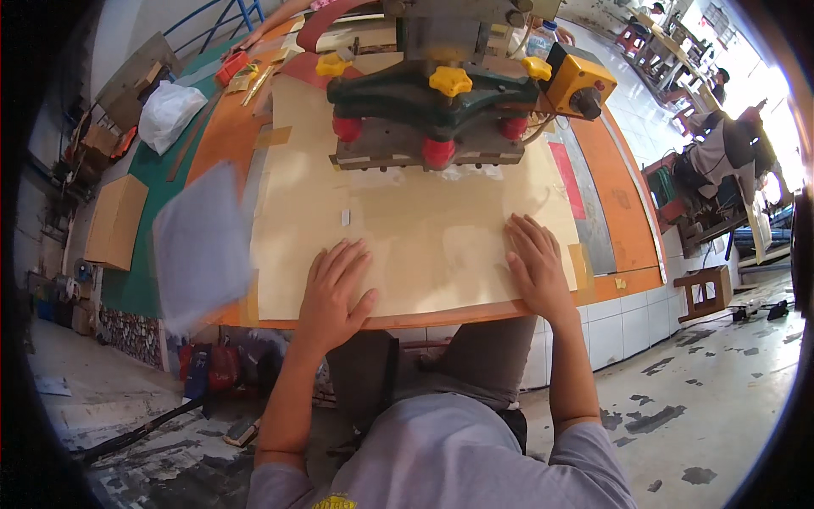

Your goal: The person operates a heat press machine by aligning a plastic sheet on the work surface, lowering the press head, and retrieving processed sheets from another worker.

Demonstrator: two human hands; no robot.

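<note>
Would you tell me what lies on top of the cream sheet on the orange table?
Both hands rest flat on the cream sheet: left hand, right hand. A small pale tab lies near its middle. The green press head covers its far edge, so nothing beneath it shows.

A large beige sheet lies flat on the orange surface, its near edge along the surface's front rim. Its far end runs under the press head. Both palms press flat on its near part.
</note>
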